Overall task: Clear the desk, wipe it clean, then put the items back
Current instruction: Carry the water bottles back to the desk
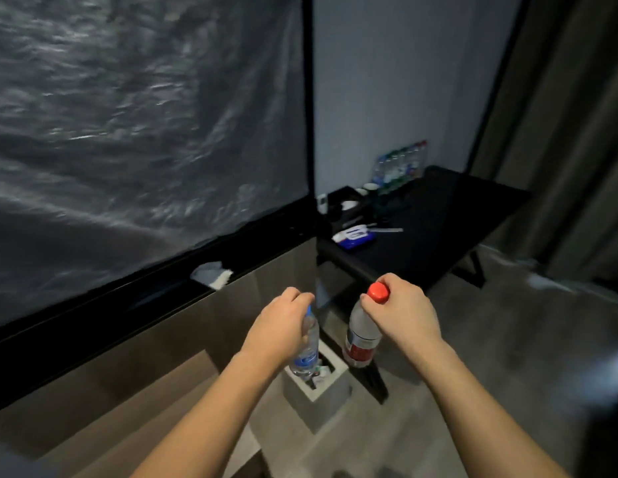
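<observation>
Bottles are hanging from both hands: my left hand (283, 319) is pinching the blue-capped bottle (306, 353) by its neck, my right hand (400, 312) the red-capped bottle (362, 336). I am judging this the carrying step; next I need a resting spot. At one o'clock the counter (438, 215) is holding blurred items I cannot identify.

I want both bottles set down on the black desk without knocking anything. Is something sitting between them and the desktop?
Nothing visible blocks the way. The red-capped bottle in the right hand and the blue-capped bottle in the left hand hang short of the desk, whose near edge is bare. The blue packet lies farther back.
</observation>
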{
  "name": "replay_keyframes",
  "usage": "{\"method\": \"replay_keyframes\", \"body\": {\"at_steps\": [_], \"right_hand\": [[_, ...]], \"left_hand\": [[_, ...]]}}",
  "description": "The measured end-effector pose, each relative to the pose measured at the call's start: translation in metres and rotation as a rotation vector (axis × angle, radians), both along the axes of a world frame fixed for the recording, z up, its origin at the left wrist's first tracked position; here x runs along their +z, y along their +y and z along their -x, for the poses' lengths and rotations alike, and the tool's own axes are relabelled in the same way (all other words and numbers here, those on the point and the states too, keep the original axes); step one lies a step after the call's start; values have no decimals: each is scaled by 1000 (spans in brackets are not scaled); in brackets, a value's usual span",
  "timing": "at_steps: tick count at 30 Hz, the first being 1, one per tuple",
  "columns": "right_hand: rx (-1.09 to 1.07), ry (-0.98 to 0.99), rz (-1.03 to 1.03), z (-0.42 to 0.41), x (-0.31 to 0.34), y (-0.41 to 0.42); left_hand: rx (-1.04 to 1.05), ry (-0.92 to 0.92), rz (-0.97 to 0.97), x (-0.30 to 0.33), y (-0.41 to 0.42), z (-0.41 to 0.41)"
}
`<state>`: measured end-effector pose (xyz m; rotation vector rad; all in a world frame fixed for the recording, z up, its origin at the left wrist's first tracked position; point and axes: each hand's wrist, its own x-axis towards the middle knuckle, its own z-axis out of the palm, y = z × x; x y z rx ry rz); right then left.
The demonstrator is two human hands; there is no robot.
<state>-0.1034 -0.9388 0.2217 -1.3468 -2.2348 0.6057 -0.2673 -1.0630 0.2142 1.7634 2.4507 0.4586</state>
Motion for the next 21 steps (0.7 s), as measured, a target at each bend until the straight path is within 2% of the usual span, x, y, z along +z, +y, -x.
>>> {"method": "replay_keyframes", "body": {"at_steps": [11, 18, 21], "right_hand": [[-419, -26, 2, -251, -16, 143], [-613, -32, 46, -354, -37, 246], [-663, -48, 69, -381, -43, 304]], "left_hand": [[-428, -53, 84, -10, 242, -226], [-673, -33, 161, -39, 391, -321], [-740, -35, 136, -48, 463, -353]]}}
